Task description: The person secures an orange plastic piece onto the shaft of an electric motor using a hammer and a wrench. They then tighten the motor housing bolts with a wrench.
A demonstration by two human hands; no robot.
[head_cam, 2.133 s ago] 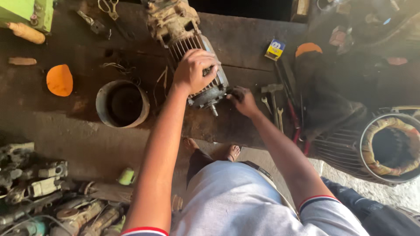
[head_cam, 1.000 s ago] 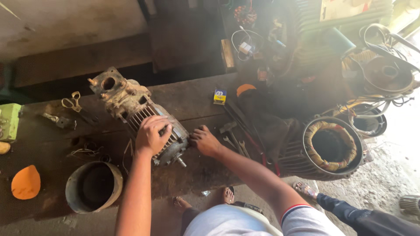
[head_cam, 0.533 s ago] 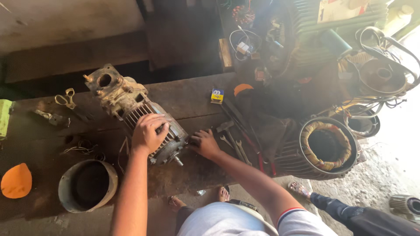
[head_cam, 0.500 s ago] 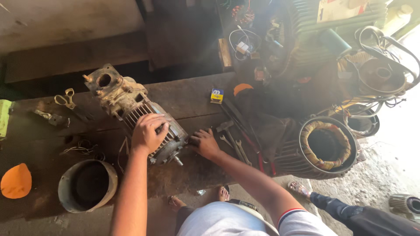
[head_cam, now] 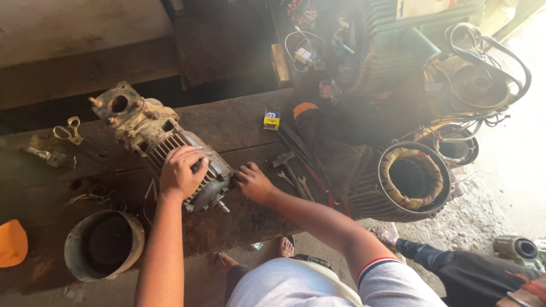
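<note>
Head view. An electric motor (head_cam: 165, 149) with a ribbed, rust-stained casing lies on its side across a dark wooden desk (head_cam: 239, 128), its short shaft pointing toward the person. The left hand (head_cam: 181, 170) rests palm-down on the ribbed casing near the shaft end, fingers curled over it in a steadying grasp. The right hand (head_cam: 254, 182) sits at the motor's end cover, fingers bent against its edge; whether it pinches a small tool or fastener there cannot be told, as the fingers hide the contact.

Compared with half a second earlier, both hands keep the same places on the motor and only the camera has drifted slightly; a second earlier the right hand lay a little farther from the end cover. The work thus appears to remain at the shaft end, with the motor held still.

On the desk lie spanners (head_cam: 296, 179) just right of the right hand, scissors (head_cam: 71, 131) at the left, a small yellow-and-blue box (head_cam: 272, 119), an empty motor housing (head_cam: 105, 245) at the near left, and an orange cap (head_cam: 12, 243). A wound stator (head_cam: 410, 181) stands to the right among cables and other motor bodies. The floor is rough concrete in a cluttered workshop, sunlit at right.
</note>
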